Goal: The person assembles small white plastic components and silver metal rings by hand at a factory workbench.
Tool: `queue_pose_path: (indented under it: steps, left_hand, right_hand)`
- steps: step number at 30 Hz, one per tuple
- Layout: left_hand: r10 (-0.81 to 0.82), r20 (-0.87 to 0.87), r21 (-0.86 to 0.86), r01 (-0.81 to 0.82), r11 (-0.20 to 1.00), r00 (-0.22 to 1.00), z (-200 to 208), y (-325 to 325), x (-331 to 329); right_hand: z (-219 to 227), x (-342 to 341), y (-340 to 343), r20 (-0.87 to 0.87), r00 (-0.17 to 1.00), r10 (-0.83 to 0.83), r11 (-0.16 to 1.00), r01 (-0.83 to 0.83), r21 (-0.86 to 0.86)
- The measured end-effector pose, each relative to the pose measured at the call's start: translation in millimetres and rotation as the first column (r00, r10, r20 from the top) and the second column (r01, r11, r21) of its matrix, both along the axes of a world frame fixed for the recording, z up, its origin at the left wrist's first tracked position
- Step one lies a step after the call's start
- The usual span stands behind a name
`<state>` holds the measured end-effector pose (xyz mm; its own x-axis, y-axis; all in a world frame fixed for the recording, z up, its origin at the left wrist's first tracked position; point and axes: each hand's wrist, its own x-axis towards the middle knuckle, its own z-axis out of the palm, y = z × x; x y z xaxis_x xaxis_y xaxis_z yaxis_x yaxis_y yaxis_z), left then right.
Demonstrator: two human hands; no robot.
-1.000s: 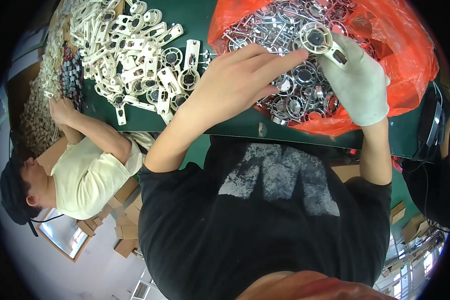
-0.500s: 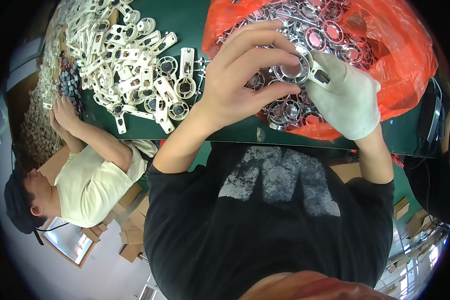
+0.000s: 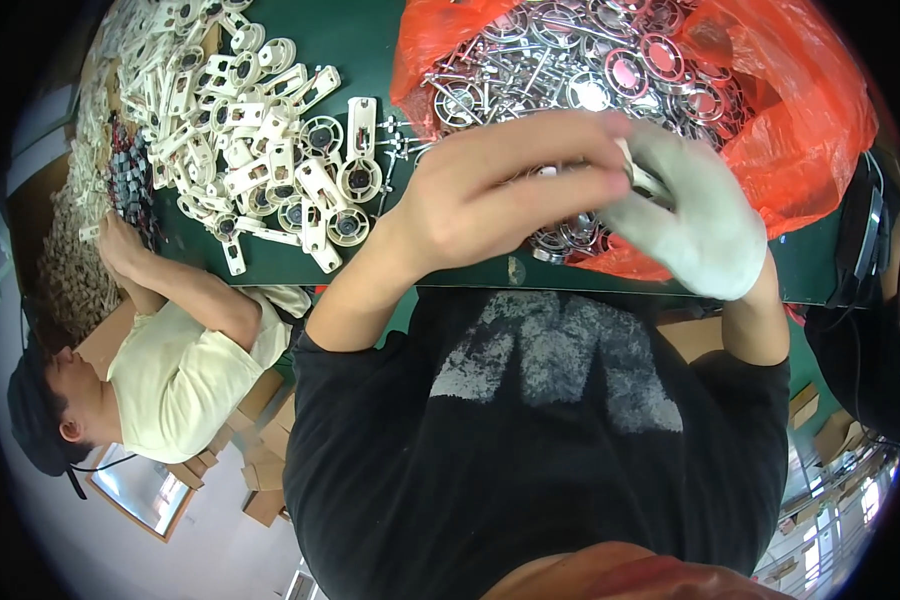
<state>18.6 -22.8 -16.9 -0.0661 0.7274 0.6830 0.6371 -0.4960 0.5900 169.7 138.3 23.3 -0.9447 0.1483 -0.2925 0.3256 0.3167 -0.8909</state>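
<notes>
Cream parts [image 3: 245,182] heap the worktop [image 3: 355,40]. The left hand [image 3: 475,195] hides its grip; I cannot tell its state. Beside its fingertips, the held part [image 3: 645,175] slants, long axis down-right, clamped in the gloved right hand [image 3: 695,215] before a red bag [image 3: 800,125].

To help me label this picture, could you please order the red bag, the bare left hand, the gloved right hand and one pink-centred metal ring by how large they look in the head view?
1. Red bag
2. Bare left hand and gloved right hand, too alike to rank
3. Pink-centred metal ring
</notes>
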Motion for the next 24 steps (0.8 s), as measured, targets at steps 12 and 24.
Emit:
queue_pose_path:
  steps: [12,24]
  left_hand:
    - [0.047,0.451,-0.299,0.102,0.949,0.891,19,0,12]
    - [0.674,0.484,-0.32,-0.604,0.73,0.558,69,6,-181]
  right_hand:
    - [-27,8,-6,-0.441,0.877,0.192,0.853,0.074,0.517]
    - [-11,2,-9,-0.443,0.891,-0.105,0.932,0.244,0.269]
